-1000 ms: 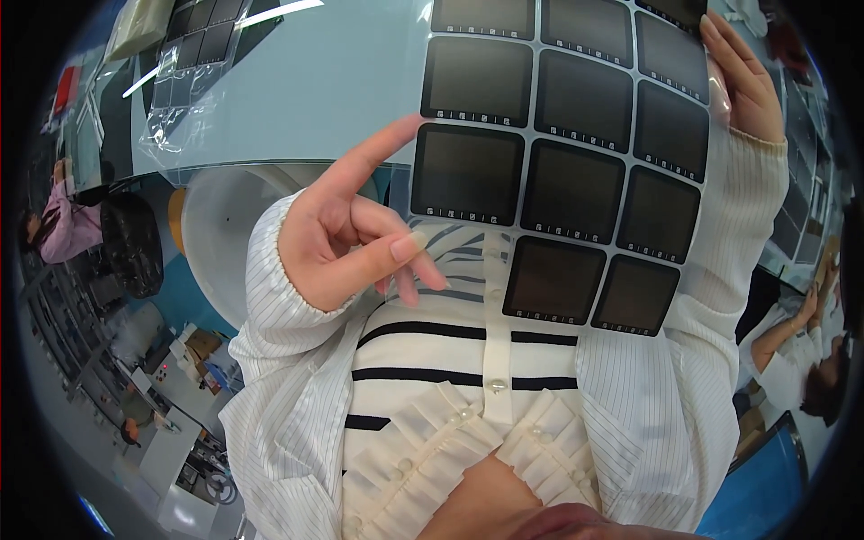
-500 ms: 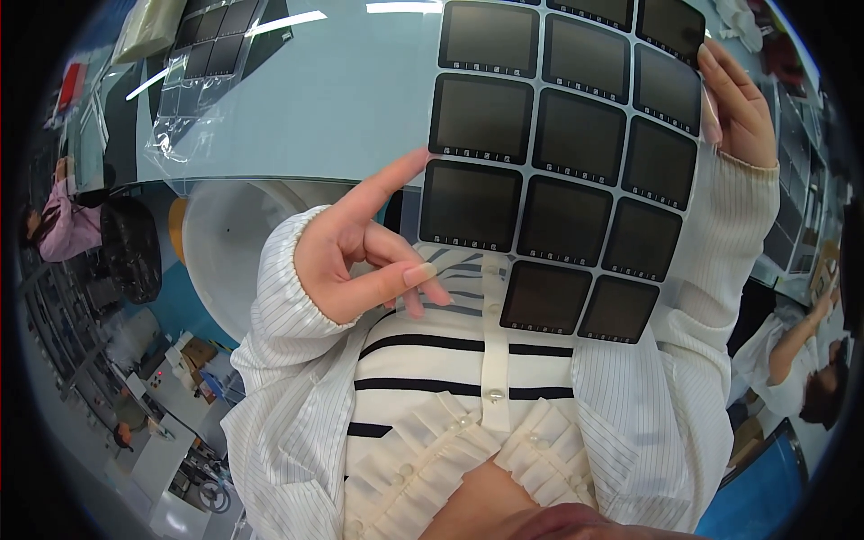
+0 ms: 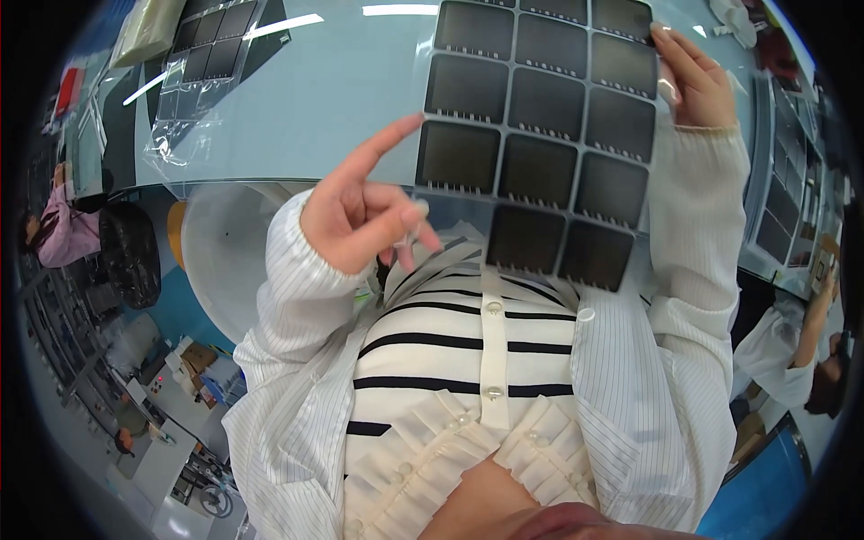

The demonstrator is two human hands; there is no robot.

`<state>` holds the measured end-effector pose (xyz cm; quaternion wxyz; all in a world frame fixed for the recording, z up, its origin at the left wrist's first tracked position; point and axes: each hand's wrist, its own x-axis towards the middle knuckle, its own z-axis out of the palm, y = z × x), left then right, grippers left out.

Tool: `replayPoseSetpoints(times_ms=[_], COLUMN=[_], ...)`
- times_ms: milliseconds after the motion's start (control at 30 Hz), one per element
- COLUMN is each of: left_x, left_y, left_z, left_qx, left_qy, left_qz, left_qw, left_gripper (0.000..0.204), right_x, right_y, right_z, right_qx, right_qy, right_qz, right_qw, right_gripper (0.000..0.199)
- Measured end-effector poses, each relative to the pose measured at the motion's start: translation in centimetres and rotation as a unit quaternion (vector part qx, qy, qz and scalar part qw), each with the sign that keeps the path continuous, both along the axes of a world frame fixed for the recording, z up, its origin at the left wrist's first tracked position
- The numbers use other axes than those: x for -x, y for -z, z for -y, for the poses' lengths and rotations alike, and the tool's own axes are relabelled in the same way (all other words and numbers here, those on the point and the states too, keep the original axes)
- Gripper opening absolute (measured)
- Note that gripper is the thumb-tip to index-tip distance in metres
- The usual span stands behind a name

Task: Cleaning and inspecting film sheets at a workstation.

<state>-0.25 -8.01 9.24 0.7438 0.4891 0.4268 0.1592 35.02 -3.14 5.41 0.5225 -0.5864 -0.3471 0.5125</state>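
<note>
Held up in front of me is a clear film sheet with rows of dark rectangular panels (image 3: 540, 171), each with a strip of small pale marks along its lower edge. The sheet's top runs out of the picture. My right hand (image 3: 700, 81) grips its upper right edge, thumb and fingers on either side. My left hand (image 3: 364, 211) is at the left edge, index finger stretched out with its tip at the film. Its thumb and other fingers are loosely bent below, with nothing visible in them.
Behind the sheet lies a pale glass-topped table (image 3: 297, 108). More dark panels (image 3: 211, 36) and crumpled clear film (image 3: 180, 135) lie at its far left; another panel sheet (image 3: 783, 189) lies at right. A white round tub (image 3: 229, 247) stands below the table edge. Another person (image 3: 783, 351) sits at right.
The panel sheet has moved up and left, away from my chest. My right hand has moved left and slightly down with it; my left hand has risen, keeping its fingertip at the edge.
</note>
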Motion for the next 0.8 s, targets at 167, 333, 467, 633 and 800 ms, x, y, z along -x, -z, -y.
replayPoseSetpoints(times_ms=[167,333,467,633,800], left_x=[-1.3,-2.2,-2.2,-1.9,0.5], left_y=[2.6,3.4,3.8,3.5,2.7], left_z=[-0.5,-1.4,-1.5,-1.0,-1.7], left_qx=[-0.062,-0.099,-0.083,-0.143,-0.257], left_qy=[-0.062,-0.086,-0.102,-0.086,-0.13], left_qz=[-0.013,-0.02,-0.018,-0.07,-0.173], left_qw=[0.996,0.991,0.991,0.983,0.942], left_gripper=[0.052,0.049,0.048,0.046,0.038], right_x=[-1.7,1.0,-2.7,-10.1,-10.7], right_y=[8.2,0.8,-0.7,0.4,-0.4], right_z=[-5.2,-3.0,-0.3,3.2,5.4], right_qx=[-0.278,-0.051,-0.191,0.03,0.044], right_qy=[-0.232,0.151,0.138,0.107,0.162], right_qz=[-0.457,0.172,0.533,0.688,0.665], right_qw=[0.813,0.972,0.812,0.718,0.728], right_gripper=[0.023,0.036,0.033,0.055,0.056])
